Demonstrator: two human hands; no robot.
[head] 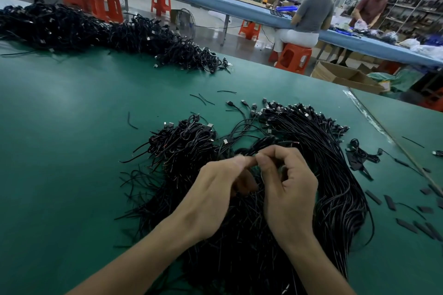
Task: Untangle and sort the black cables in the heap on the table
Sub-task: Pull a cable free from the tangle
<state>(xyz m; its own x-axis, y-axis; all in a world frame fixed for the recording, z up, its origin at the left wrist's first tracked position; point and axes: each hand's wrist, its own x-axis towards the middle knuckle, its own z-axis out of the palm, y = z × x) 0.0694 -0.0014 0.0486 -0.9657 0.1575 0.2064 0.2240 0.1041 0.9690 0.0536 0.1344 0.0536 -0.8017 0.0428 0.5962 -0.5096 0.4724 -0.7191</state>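
Note:
A big heap of thin black cables point(239, 235) with small plug ends lies on the green table point(72, 139) right in front of me. On its right side a bundle of straighter cables point(318, 151) curves toward me. A tangled clump point(182, 141) sits on the heap's left. Both hands hover over the heap's middle, fingertips meeting. My left hand point(213, 196) pinches thumb and forefinger together, apparently on a thin cable. My right hand point(285, 189) has its fingers curled, pinching at the same spot; the cable itself is hard to make out between the fingers.
A second long heap of black cables point(100, 31) lies at the table's far left. Short black sleeve pieces point(390, 201) and a small coiled cable point(362, 153) lie scattered at the right. Behind stand red stools point(294, 57), a cardboard box point(345, 76) and two people at a blue bench.

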